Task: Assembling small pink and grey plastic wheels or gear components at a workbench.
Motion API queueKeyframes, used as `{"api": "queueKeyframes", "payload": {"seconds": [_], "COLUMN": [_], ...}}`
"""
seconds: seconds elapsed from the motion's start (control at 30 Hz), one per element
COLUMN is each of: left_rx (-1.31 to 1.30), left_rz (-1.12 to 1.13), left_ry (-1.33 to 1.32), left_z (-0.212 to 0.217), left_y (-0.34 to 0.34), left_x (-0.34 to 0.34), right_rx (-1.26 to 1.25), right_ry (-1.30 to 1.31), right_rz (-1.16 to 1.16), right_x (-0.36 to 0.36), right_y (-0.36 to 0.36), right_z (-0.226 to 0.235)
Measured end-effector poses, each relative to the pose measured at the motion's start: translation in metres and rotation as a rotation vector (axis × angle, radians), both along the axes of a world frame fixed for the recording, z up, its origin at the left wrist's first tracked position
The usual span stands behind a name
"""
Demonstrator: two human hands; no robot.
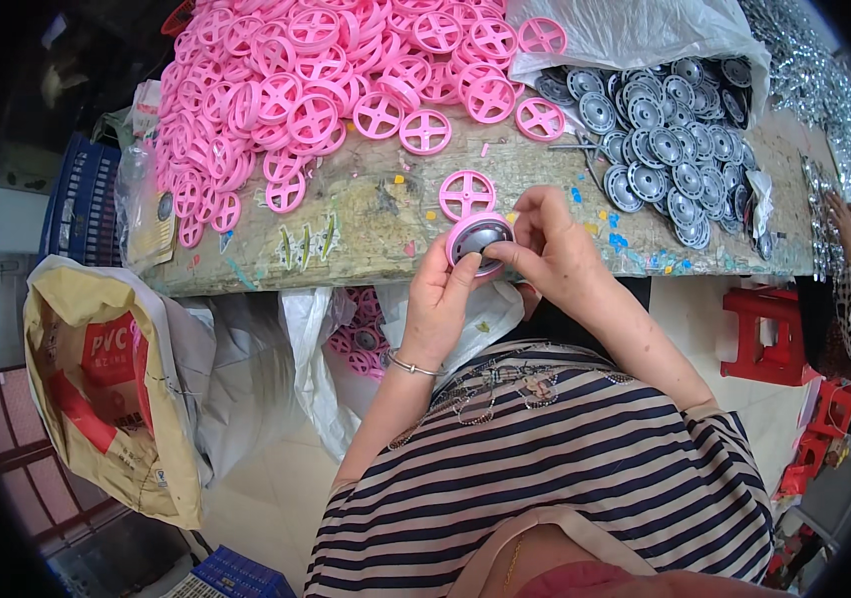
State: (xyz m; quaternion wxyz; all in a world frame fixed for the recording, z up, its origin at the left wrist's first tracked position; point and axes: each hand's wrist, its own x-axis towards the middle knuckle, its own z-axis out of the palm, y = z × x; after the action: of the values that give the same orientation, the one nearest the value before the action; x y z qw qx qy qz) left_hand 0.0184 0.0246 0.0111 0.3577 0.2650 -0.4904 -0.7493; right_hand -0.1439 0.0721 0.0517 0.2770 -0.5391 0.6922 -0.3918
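Near the front edge of the table, my left hand (437, 299) is closed round the lower left side of a pink wheel (452, 227). A round dark-grey hubcap (478, 235) sits inside that wheel's ring, facing up. Both thumbs press on the hubcap's lower part. My right hand (563, 251) grips from the right side, its index finger bent and raised off the wheel; its lower fingers are partly hidden. Just beyond the held wheel, a loose four-spoked pink wheel (467, 195) lies on the worn table (375, 234).
A large heap of pink wheels (312, 118) covers the far left. Grey hubcaps (665, 147) spill from a white sack (635, 40) at right. Below the table hangs a bag with pink wheels (365, 339). An open paper sack (111, 399) stands left, a red stool (766, 334) right. Another person's hand (847, 221) is far right.
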Motion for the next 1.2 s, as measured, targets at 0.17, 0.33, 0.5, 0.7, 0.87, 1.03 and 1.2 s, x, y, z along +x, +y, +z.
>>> {"api": "queueKeyframes", "payload": {"seconds": [0.17,0.33,0.5,0.7,0.87,1.03,1.2], "left_rx": [0.011,-0.013,-0.027,-0.261,-0.588,-0.074,-0.605], "left_rz": [-0.041,-0.062,0.044,0.462,0.127,0.368,0.317], "left_ry": [0.058,-0.030,-0.119,-0.470,-1.191,-0.359,-0.418], "left_z": [0.006,0.003,-0.003,-0.029,-0.046,-0.021,-0.016], "left_y": [0.001,0.004,0.014,0.020,0.017,0.010,-0.031], "left_x": [0.001,0.010,0.028,0.101,0.158,0.100,-0.004], "right_rx": [-0.336,0.168,0.171,-0.395,-0.266,-0.380,-0.274], "right_ry": [-0.171,-0.493,-0.564,0.474,0.494,0.372,0.320], "right_rz": [0.103,0.150,0.250,0.073,0.169,0.174,0.174], "right_x": [-0.003,0.004,0.010,-0.003,-0.012,-0.008,-0.004], "right_y": [-0.008,0.002,0.002,-0.030,-0.053,-0.041,-0.039], "right_z": [-0.016,-0.008,-0.016,-0.035,-0.052,-0.040,-0.059]}}
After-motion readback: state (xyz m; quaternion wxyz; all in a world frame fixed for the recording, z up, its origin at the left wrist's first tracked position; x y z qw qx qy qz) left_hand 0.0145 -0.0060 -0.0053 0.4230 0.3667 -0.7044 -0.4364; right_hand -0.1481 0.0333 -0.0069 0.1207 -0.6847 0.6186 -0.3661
